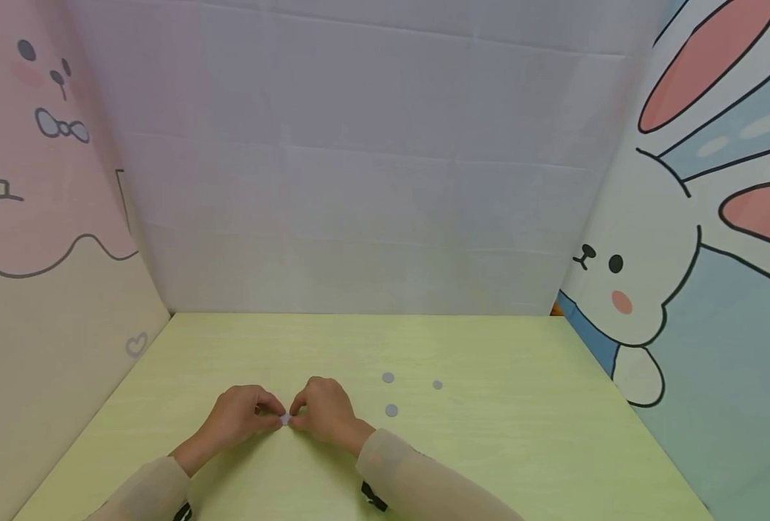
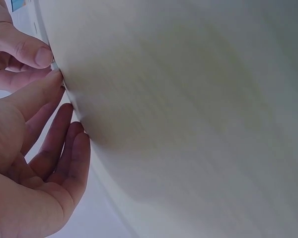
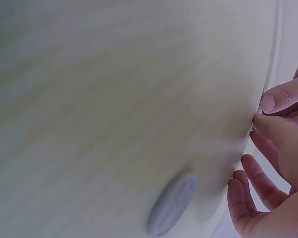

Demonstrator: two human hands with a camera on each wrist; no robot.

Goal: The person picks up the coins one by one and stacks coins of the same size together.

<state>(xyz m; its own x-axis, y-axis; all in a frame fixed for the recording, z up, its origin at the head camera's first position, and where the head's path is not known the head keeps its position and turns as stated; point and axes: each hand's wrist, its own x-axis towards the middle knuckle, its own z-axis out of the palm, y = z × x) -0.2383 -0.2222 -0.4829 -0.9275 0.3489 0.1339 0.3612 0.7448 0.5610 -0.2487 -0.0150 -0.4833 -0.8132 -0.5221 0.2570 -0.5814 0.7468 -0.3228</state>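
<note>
Between the fingertips of both hands is a small pale grey disc (image 1: pixel 285 419), close to the tabletop. My left hand (image 1: pixel 244 415) pinches its left edge with thumb and forefinger. From the other side my right hand (image 1: pixel 325 411) pinches its right edge. In the left wrist view the left hand (image 2: pixel 37 163) has its other fingers loosely bent against the table, and most of the disc is hidden by the fingertips. The right wrist view shows the right hand (image 3: pixel 273 173) with its fingertips at the table surface.
Right of the hands lie three more flat grey discs: an upper one (image 1: pixel 388 378), a lower one (image 1: pixel 391 410) and a smaller one (image 1: pixel 437 385). The pale yellow-green table (image 1: pixel 522 434) ends at a white back panel (image 1: pixel 372 181), with cartoon-printed panels on both sides.
</note>
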